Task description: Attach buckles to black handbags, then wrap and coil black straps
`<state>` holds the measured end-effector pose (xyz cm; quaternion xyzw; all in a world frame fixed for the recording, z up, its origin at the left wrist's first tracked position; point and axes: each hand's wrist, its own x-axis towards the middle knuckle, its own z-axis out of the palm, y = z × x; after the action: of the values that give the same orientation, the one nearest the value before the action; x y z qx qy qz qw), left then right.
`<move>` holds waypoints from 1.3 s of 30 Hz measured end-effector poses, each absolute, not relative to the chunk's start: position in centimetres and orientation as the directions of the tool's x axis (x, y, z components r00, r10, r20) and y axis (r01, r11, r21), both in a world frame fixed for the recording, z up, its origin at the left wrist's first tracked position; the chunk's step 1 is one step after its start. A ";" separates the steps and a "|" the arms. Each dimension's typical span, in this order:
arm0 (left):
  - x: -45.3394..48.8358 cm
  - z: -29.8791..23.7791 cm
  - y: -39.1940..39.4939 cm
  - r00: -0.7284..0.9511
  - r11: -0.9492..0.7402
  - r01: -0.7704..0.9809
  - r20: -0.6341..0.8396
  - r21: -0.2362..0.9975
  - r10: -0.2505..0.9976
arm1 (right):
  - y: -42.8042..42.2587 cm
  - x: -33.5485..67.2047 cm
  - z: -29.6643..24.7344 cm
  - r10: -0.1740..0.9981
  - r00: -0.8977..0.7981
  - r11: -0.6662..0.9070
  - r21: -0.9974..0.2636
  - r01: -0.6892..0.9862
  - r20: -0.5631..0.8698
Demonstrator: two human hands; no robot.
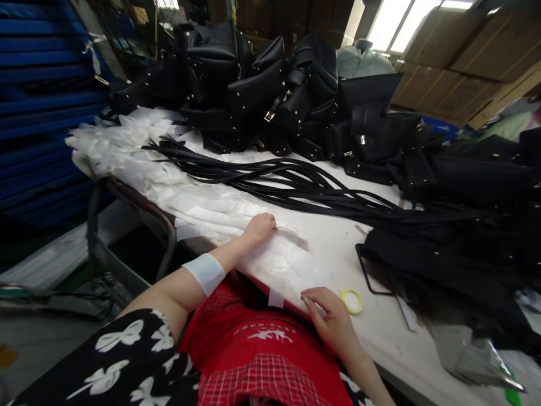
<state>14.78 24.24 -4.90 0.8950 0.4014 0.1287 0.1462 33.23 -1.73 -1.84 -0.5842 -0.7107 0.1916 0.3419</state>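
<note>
My left hand (261, 227) is closed at the near edge of the table, its fingers curled down on white strips (224, 211) of thin film or paper. What lies under its fingertips is partly hidden. Thin, translucent white sheets (287, 265) spread between my two hands. At their near right side my right hand (325, 313) has thumb and forefinger brought together in a pinch; anything between the tips is too small to make out. Just right of that hand lies a yellow tape ring (351, 301). A white piece (276, 294) hangs over the table edge.
Long black straps (270, 177) lie in a bundle across the white table (338, 239). Black bags (296, 90) with metal buckles pile up behind. A dark-framed flat object (374, 270) and black material (443, 270) sit at right. Blue stacked panels (42, 107) stand left, cartons (456, 62) back right.
</note>
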 end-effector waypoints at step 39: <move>13.2 -4.3 19.6 0.614 -0.572 0.699 0.049 0.429 0.788 | 2.2 31.2 -2.3 0.990 -0.040 0.137 -0.852 0.505 0.136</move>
<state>13.20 19.64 -4.26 0.8787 0.4230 0.1182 0.1873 31.25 2.17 -2.32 -0.5762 -0.6484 0.3153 0.3848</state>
